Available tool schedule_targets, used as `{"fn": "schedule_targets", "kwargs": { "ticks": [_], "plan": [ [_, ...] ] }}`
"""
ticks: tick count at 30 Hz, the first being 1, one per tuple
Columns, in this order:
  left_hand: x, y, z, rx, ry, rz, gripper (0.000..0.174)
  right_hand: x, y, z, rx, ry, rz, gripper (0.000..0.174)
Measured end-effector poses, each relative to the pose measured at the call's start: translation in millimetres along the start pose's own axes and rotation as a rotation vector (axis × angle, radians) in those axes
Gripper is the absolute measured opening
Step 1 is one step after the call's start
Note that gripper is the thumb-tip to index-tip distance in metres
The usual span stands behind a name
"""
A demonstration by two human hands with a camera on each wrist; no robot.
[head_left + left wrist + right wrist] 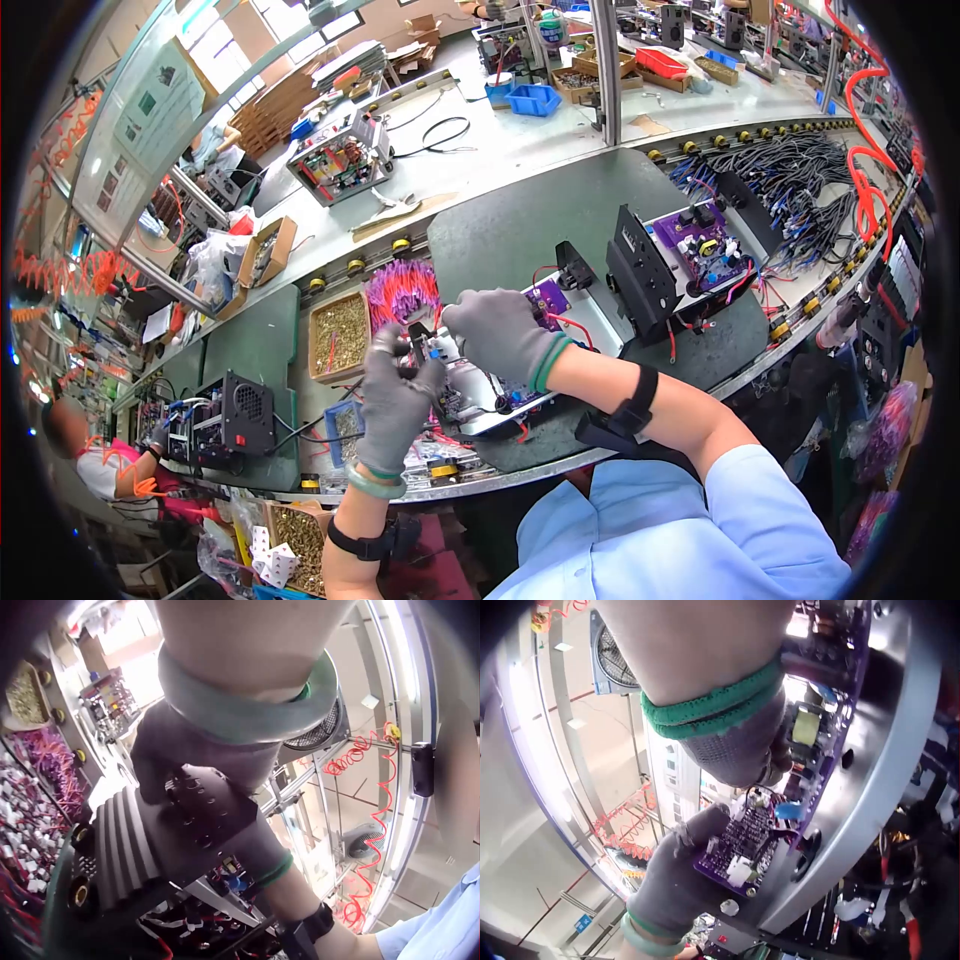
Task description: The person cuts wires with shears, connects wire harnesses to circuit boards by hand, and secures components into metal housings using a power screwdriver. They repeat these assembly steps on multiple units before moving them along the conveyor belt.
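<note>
Both hands wear grey gloves over an open metal chassis (480,420). The left hand (395,410) grips a black ribbed panel (131,840), its fingers bent over the panel's edge in the left wrist view. A small purple circuit board (739,851) lies against the left hand (679,877) in the right wrist view. The right hand (505,335) is bent over the chassis just across from the left. Beside the right hand's (739,750) curled fingers are a yellow-wrapped transformer (806,727) and a blue component (788,811); what those fingers touch is hidden.
Left of the chassis are a tray of small brass-coloured parts (338,338) and a bundle of pink-purple wires (400,292). More open units (700,245) and a pile of black cables (800,185) stand right. A black unit (240,410) sits far left.
</note>
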State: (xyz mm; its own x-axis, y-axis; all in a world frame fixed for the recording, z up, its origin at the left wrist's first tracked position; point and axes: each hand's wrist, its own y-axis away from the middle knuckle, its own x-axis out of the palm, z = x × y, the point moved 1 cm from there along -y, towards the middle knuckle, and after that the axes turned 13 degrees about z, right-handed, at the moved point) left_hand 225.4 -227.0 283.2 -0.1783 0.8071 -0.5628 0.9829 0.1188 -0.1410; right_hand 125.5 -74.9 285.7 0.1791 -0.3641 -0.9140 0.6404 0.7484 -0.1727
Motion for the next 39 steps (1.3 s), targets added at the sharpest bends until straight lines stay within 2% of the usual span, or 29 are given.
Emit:
{"fn": "schedule_targets", "kwargs": {
  "ticks": [1,2,3,4,5,9,11,14,15,17,18,21,22,24,26,28,29,30,32,33,34,35,36,37,38,39],
  "plan": [
    [0.3,0.5,39.9,-0.018,-0.116,0.094,0.031,5.7,-5.3,0.3,0.007,0.036,0.055,0.013],
    [-2.1,1.3,37.1,-0.020,-0.115,0.092,0.031,12.4,-10.0,-0.1,0.010,0.071,0.112,0.013],
    [-5.1,3.0,29.7,-0.116,-0.046,0.206,0.031,17.7,-10.7,-0.1,-0.021,0.045,0.010,0.012],
    [-8.6,5.4,19.8,-0.214,0.024,0.321,0.031,20.5,-10.6,-1.4,-0.026,0.043,0.012,0.012],
    [-11.9,6.2,2.6,-0.175,-0.134,0.361,0.028,19.1,-9.4,-1.3,-0.030,0.034,-0.006,0.012],
    [-7.8,5.7,13.4,-0.157,-0.100,0.314,0.032,21.1,-11.7,-1.2,-0.011,0.057,-0.007,0.012],
    [-8.7,6.6,19.0,0.023,-0.272,0.306,0.034,21.7,-12.4,-1.4,-0.009,0.037,-0.013,0.011],
    [-9.4,9.4,16.4,0.047,-0.283,0.290,0.033,24.4,-11.9,-3.0,-0.004,0.051,0.011,0.011],
    [-9.1,10.0,12.6,0.043,-0.280,0.287,0.033,23.9,-10.3,-3.9,-0.011,0.033,-0.008,0.010],
    [-8.2,9.5,7.3,-0.117,-0.167,0.267,0.031,23.8,-11.5,-3.4,-0.023,0.018,-0.019,0.010],
    [-8.5,9.5,10.2,-0.123,-0.164,0.271,0.031,24.8,-11.5,-2.0,-0.028,0.007,-0.026,0.010],
    [-8.3,5.8,21.0,0.320,-0.600,0.294,0.024,27.5,-15.1,-1.9,-0.018,-0.058,0.005,0.012],
    [-7.2,6.0,20.7,0.317,-0.597,0.299,0.024,28.7,-17.1,-1.1,-0.008,-0.112,0.041,0.013],
    [-5.2,2.9,15.9,0.109,-0.428,0.279,0.021,28.7,-22.8,2.4,0.020,-0.096,0.063,0.016],
    [-4.8,3.1,12.7,0.102,-0.390,0.290,0.020,27.1,-22.4,3.2,0.037,-0.122,0.074,0.017],
    [-1.7,10.7,17.5,0.220,-0.517,0.229,0.024,13.1,-18.2,5.4,0.037,-0.095,0.140,0.015],
    [-0.6,13.9,18.1,-0.014,-0.208,0.222,0.028,7.2,-17.5,3.9,0.024,-0.031,0.222,0.017],
    [0.4,23.9,30.7,-0.114,0.127,0.234,0.040,0.9,-17.0,2.6,0.008,0.037,0.305,0.019],
    [-2.4,41.2,41.8,-0.291,0.803,0.147,0.049,-23.3,2.2,-15.0,-0.107,0.027,0.103,0.025],
    [-9.2,64.0,46.5,-0.187,0.767,0.076,0.051,-37.2,15.4,-23.2,-0.084,0.019,0.103,0.029],
    [-16.6,75.6,52.0,-0.207,0.620,-0.015,0.046,-49.0,25.1,-32.3,-0.064,0.013,0.101,0.032],
    [-22.8,85.9,85.2,-0.242,0.376,-0.044,0.042,-50.4,34.1,-38.7,-0.084,0.015,0.115,0.032],
    [-25.1,93.1,125.6,-0.283,0.129,-0.068,0.038,-46.1,45.8,-40.0,-0.176,0.120,0.152,0.032],
    [-25.3,99.6,145.3,-0.203,-0.047,-0.103,0.033,-40.4,52.6,-37.3,-0.278,0.222,0.189,0.034],
    [-25.0,109.7,157.9,-0.133,-0.226,-0.134,0.027,-36.3,55.5,-31.0,-0.312,0.211,0.206,0.034],
    [-27.5,109.6,162.6,-0.138,-0.298,-0.058,0.025,-32.8,59.0,-22.8,-0.300,0.281,0.206,0.035]
  ]
}}
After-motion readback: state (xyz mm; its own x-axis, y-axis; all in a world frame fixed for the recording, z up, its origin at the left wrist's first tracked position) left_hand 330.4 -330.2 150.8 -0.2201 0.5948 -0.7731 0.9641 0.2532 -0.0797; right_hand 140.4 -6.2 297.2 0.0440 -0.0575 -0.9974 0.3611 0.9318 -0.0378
